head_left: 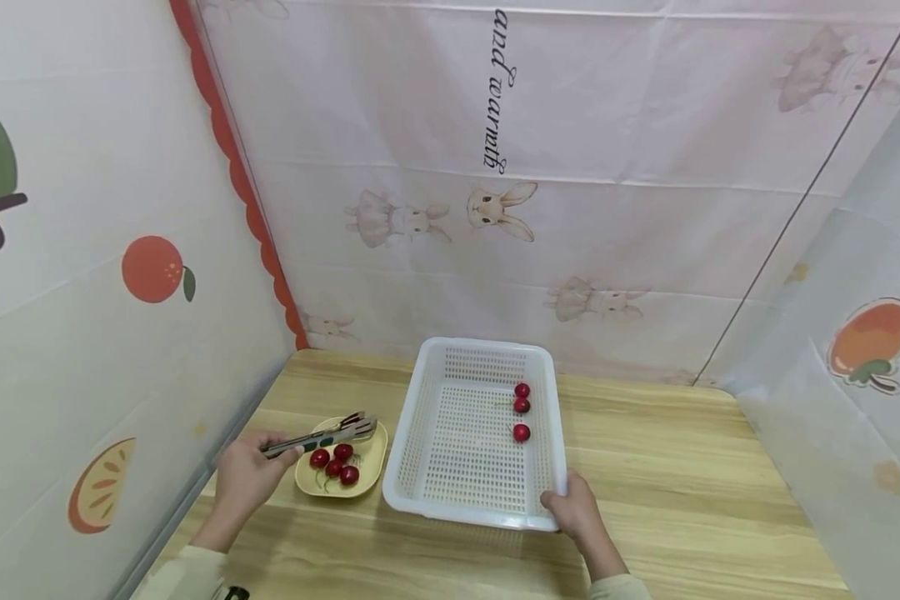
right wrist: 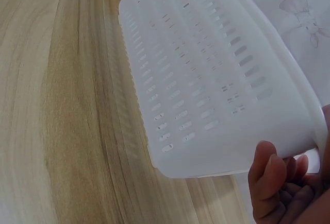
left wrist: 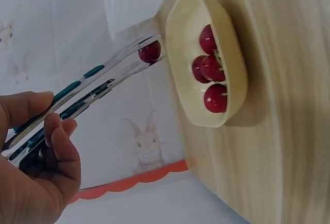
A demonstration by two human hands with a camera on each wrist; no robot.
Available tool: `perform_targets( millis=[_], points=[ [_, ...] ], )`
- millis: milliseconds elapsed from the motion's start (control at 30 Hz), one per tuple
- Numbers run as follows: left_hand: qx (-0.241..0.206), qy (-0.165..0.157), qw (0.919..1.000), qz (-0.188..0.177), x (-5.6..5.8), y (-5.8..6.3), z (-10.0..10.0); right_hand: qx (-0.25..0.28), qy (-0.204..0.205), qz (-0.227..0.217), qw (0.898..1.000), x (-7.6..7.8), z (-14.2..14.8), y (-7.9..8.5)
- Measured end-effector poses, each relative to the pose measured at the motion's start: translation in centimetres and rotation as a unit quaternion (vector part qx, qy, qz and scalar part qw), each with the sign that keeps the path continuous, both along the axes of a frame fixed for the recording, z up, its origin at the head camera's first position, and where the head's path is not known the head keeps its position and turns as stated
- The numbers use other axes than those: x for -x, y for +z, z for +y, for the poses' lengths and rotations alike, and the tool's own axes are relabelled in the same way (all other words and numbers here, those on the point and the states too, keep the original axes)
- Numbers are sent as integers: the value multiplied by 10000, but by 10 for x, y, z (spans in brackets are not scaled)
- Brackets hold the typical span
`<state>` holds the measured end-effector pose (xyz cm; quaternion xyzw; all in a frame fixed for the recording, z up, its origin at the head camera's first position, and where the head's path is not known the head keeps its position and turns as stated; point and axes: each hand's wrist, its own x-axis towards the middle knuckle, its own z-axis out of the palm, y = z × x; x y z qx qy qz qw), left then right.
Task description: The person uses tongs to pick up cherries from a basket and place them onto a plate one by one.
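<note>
My left hand (head_left: 249,471) holds a pair of metal tongs (head_left: 322,435) with dark green grip patches, over a pale yellow bowl (head_left: 376,463). Between the tongs' tips, in the left wrist view, is a dark red cherry (left wrist: 149,52). Several more cherries (left wrist: 208,39) with green stems lie in the bowl. To the right, a white perforated plastic basket (head_left: 474,514) has three cherries (head_left: 522,406) along its right side. My right hand (head_left: 576,510) grips the basket's near right corner, thumb over the rim and fingers curled below it.
Basket and bowl are on a light wood-grain table (head_left: 667,483). A printed cloth wall (head_left: 435,100) with rabbits rises behind the table. Fruit-patterned white panels (head_left: 217,367) close off the left and right sides.
</note>
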<state>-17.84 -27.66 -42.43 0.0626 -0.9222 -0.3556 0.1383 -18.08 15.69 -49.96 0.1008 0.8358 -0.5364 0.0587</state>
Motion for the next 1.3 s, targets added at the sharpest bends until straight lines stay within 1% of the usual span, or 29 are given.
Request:
perform_targets(
  millis=[200, 433, 533, 733, 867, 1067, 1167, 1300],
  points=[
    [42, 6, 9998, -174, 1, -10, 2, -17, 9, 28, 10000, 0, 0, 1],
    [-42, 7, 9990, -450, 0, -14, 6, 93, -10, 177, 9998, 0, 0, 0],
    [6, 57, 9988, -479, 1, -13, 5, 116, 12, 219, 9997, -1, -1, 0],
    [99, 121, 9991, -398, 4, -8, 2, 117, -1, 174, 9998, -1, 0, 0],
    [-51, 142, 9987, -494, 3, -2, 2, 96, -43, 41, 9999, 0, 0, -1],
    [-162, 176, 9990, -371, 6, 7, 3, 109, -55, 94, 9999, 0, 0, -3],
    [-271, 219, 9989, -302, 10, 7, 4, 114, -34, 124, 9999, 0, 0, -3],
    [-616, 259, 9976, -167, 13, 6, 9, 58, -25, 62, 10000, -1, 1, -3]
  ],
)
